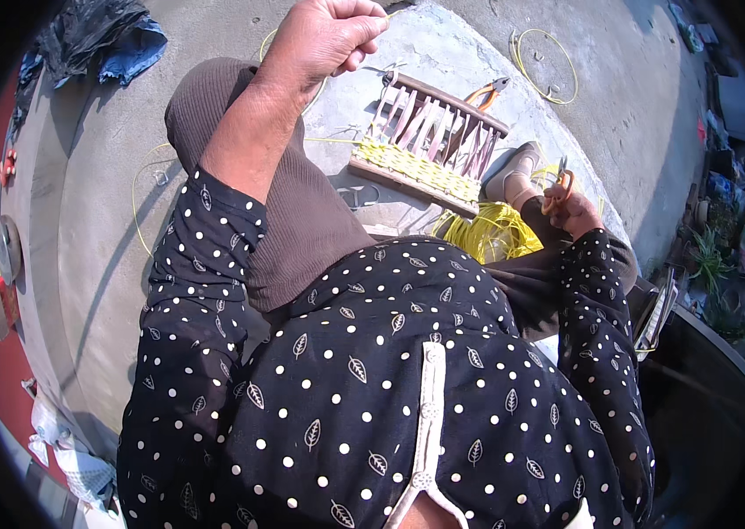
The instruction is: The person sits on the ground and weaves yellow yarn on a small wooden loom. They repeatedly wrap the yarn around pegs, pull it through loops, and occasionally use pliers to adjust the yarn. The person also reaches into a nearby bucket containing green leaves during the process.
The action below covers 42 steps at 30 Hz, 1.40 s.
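My left hand (329,43) is raised at the top of the view. Its thumb and finger pinch a thin yellow strand (396,13), of which little shows. Lower right, my right hand (570,210) holds scissors with orange handles (567,188), blades pointing up. Between the hands lies a wooden frame (448,102) strung with pale pinkish strips (422,125). Yellow cord weaving (418,168) covers the strips along its near side, and one strand (329,140) runs out leftward. A coil of yellow cord (491,231) sits between the frame and my lap.
Pliers with orange handles (490,92) lie behind the frame on a pale slab (438,40). A loose yellow loop (574,73) is on the concrete at right. My shoe (511,168) is beside the frame. Dark plastic bags (95,40) lie at upper left, plants (709,258) at right.
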Each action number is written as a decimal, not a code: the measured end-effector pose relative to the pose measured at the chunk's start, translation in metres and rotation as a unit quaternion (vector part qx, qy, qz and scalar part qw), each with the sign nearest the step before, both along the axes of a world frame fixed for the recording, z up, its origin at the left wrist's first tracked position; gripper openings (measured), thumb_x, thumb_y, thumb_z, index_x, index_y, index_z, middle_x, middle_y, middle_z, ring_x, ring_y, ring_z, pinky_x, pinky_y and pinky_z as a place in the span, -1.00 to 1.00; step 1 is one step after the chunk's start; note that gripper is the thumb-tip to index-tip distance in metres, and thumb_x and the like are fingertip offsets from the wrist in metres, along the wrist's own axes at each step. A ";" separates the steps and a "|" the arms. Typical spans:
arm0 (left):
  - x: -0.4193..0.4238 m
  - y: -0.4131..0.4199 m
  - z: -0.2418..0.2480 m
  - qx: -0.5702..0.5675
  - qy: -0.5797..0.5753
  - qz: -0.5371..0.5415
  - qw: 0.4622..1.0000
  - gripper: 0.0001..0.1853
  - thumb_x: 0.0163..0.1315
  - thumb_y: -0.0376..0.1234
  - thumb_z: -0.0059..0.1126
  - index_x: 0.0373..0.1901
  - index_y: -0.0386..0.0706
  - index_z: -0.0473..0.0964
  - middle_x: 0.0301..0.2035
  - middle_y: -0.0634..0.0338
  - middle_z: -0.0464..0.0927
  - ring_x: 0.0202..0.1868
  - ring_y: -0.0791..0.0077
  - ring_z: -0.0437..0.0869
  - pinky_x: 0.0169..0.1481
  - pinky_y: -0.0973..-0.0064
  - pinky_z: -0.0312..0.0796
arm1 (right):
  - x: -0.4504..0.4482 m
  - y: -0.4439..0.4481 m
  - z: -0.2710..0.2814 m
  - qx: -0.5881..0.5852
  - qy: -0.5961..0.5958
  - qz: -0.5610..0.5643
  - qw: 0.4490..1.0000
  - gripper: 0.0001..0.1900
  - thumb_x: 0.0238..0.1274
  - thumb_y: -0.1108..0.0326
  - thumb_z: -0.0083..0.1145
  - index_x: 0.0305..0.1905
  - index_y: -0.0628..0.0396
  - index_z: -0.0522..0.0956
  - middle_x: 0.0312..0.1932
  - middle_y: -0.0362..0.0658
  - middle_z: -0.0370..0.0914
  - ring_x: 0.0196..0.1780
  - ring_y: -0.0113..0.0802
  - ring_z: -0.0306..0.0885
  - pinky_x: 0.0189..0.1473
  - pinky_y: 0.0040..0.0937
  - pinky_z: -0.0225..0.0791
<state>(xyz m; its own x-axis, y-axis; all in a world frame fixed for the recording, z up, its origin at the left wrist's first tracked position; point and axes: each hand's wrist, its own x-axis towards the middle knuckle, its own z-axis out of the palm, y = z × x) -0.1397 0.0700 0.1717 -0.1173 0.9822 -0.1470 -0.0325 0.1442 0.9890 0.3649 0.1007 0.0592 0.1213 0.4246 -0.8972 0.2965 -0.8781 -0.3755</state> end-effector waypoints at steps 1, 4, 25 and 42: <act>-0.001 0.000 0.001 0.001 0.017 0.000 1.000 -0.81 0.25 -0.32 0.20 -0.17 -0.20 0.58 -0.55 0.31 0.58 -0.63 0.80 0.47 -0.60 0.83 0.27 | -0.006 -0.005 -0.003 0.024 0.067 0.013 0.997 -0.82 0.06 0.25 0.24 -0.34 0.12 0.56 -0.51 -0.15 0.58 -0.57 -0.35 0.48 -0.46 -0.44 0.40; -0.005 0.002 -0.005 0.012 0.024 0.001 1.000 -0.82 0.26 -0.31 0.20 -0.17 -0.19 0.58 -0.55 0.31 0.58 -0.63 0.81 0.48 -0.60 0.83 0.28 | -0.007 -0.023 -0.026 0.039 0.241 0.092 0.965 -0.74 0.04 0.24 0.27 -0.22 0.17 0.58 -0.29 -0.05 0.62 -0.28 -0.26 0.61 -0.11 -0.34 0.49; 0.019 0.005 -0.003 -0.025 0.075 -0.049 0.996 -0.85 0.27 -0.32 0.15 -0.19 -0.16 0.58 -0.54 0.34 0.57 -0.62 0.79 0.46 -0.60 0.79 0.23 | -0.074 -0.141 0.041 0.079 0.423 -0.075 0.899 -0.31 -0.06 0.18 0.29 0.18 0.30 0.30 0.09 0.13 0.49 0.17 -0.09 0.49 0.28 -0.13 0.25; 0.196 -0.035 -0.037 0.057 -0.083 -0.434 0.895 -0.87 0.09 -0.44 0.24 -0.31 -0.24 0.62 0.13 0.04 0.44 0.23 0.23 0.40 0.31 0.33 0.22 | -0.094 -0.150 0.093 0.228 0.452 0.086 0.858 -0.10 -0.37 0.37 0.17 0.30 0.28 0.12 0.07 0.05 0.46 0.03 -0.25 0.51 0.20 -0.33 0.31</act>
<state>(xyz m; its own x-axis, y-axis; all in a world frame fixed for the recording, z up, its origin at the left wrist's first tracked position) 0.0560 0.0354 0.1348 0.7116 0.7024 0.0158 -0.1052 0.0843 0.9909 0.2707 -0.0498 0.1524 -0.6364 0.6981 -0.3282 -0.1865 -0.5522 -0.8126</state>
